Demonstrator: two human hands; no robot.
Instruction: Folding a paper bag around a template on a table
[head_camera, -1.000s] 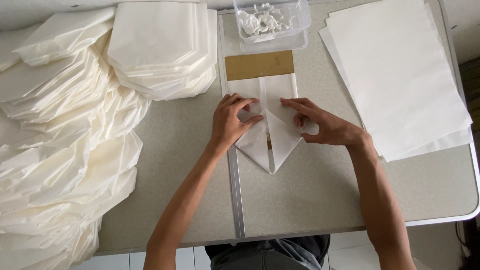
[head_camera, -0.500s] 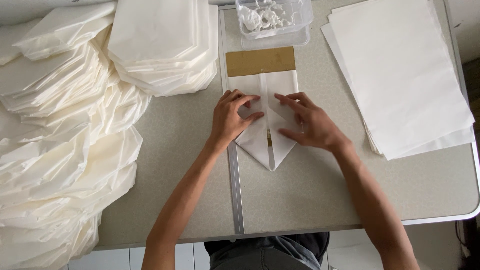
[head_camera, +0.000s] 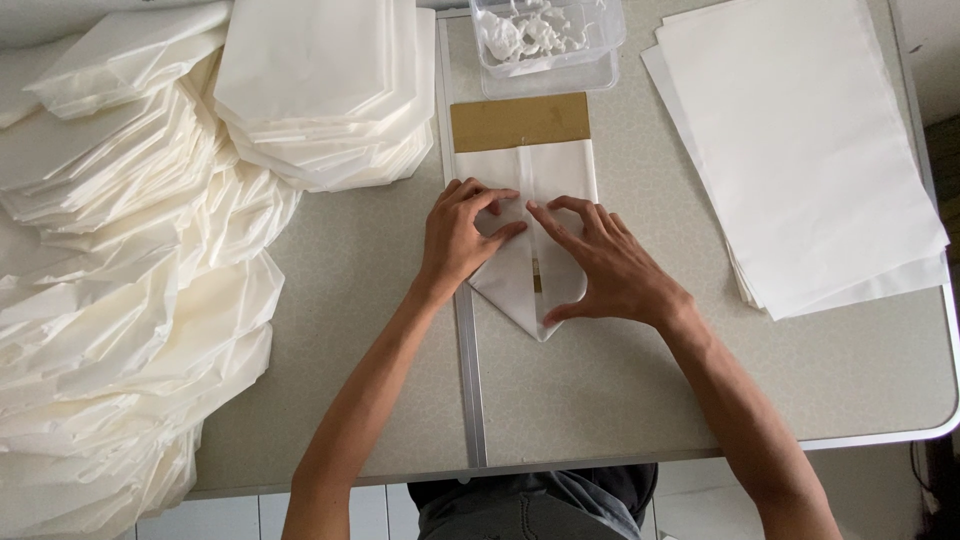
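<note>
A grey counter (head_camera: 330, 400) carries heaped white paper bags (head_camera: 110, 300) at left and a flat white sheet stack (head_camera: 800, 150) at right, with open room near. At centre, a folded white sheet (head_camera: 520, 290) covers a brown cardboard template (head_camera: 518, 122) below a clear tub (head_camera: 545, 40). The left hand (head_camera: 462, 235) and right hand (head_camera: 605, 265) press it, fingers spread flat.

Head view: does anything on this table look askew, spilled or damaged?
Mostly tidy. The heap of folded paper bags at the left slumps loosely and overhangs the table edge, unlike the squared flat sheet stack. Both hands press the folded sheet flat.
</note>
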